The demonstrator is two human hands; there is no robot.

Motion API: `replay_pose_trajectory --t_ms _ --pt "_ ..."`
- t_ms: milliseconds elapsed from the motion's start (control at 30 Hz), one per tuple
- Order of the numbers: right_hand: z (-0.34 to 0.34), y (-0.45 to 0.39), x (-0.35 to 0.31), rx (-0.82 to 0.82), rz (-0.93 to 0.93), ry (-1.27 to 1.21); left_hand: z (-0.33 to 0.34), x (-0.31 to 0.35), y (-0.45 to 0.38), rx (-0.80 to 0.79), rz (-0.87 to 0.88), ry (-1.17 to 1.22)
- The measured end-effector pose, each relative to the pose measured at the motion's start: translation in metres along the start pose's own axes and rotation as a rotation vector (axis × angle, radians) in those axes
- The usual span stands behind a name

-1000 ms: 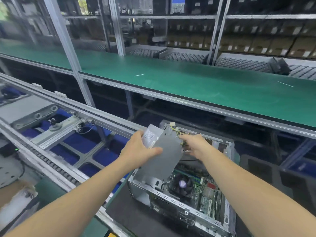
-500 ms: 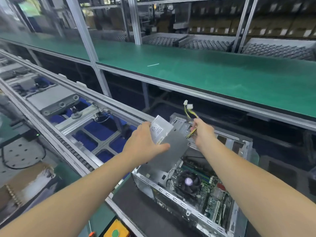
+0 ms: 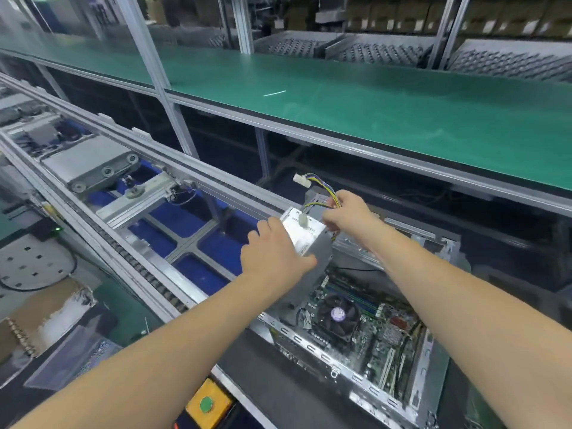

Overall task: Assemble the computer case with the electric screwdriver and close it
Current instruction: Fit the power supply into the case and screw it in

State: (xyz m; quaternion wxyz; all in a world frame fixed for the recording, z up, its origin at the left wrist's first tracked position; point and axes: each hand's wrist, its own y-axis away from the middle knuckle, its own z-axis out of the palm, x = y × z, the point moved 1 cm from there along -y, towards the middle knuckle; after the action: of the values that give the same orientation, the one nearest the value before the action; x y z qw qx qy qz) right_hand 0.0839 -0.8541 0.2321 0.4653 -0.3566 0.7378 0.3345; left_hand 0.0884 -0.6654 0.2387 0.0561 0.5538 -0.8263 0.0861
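Grey sheet metal makes up the power supply (image 3: 305, 239), a box held tilted above the far left corner of the open case (image 3: 356, 376), not yet seated in it. The left hand (image 3: 272, 258) grips the box from the near side, thumb across its front face and fingers curled over its left edge. The right hand (image 3: 346, 212) is above and just behind the box, its fingers closed round a bundle of yellow and dark cables (image 3: 325, 193) that rise from the box; one white plug (image 3: 301, 180) sticks up past the hand, another (image 3: 303, 219) hangs against the box top. The case lies on its side on a dark mat (image 3: 278, 391), its side panel off, showing the board (image 3: 380, 342) and a round black fan (image 3: 337, 315) near the middle. No electric screwdriver can be seen. The step in hand looks like fitting the power supply, with the cables being held clear; the task seems at an early stage, since nothing is screwed and the case is open. The next move likely calls for lowering the box squarely into its corner bay while keeping the cables from being trapped beneath it or fouling the fan. Beyond the case runs a roller conveyor (image 3: 139, 267), and behind it a long green bench (image 3: 402, 113). A yellow button box (image 3: 207, 404) sits at the near edge.
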Motion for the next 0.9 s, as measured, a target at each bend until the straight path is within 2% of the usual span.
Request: replay_pose_trajectory --t_ms 67,167,300,367,433,500,700,900 --pt "0.002 0.004 0.0 0.053 -0.091 0.252 0.004 0.005 0.006 0.058 0.025 -0.053" --pt "0.009 0.011 0.005 0.086 -0.156 0.472 0.011 0.004 0.02 0.13 0.053 -0.079" --pt "0.009 0.023 0.015 -0.053 -0.147 0.884 0.029 -0.003 0.04 0.17 0.046 -0.13" --pt "0.009 0.028 0.017 -0.149 -0.084 0.976 0.038 -0.003 0.043 0.175 0.035 -0.136" --pt "0.013 0.032 0.017 -0.202 -0.029 0.954 0.043 -0.001 0.04 0.174 0.028 -0.133" --pt "0.016 0.031 0.015 -0.172 -0.012 0.893 0.047 -0.001 0.033 0.173 0.015 -0.132" --pt "0.025 0.026 0.01 -0.137 -0.051 0.785 0.055 -0.003 0.016 0.128 -0.054 -0.058" --pt "0.035 0.021 0.014 -0.079 -0.078 0.74 0.062 0.001 0.005 0.064 -0.07 -0.109"
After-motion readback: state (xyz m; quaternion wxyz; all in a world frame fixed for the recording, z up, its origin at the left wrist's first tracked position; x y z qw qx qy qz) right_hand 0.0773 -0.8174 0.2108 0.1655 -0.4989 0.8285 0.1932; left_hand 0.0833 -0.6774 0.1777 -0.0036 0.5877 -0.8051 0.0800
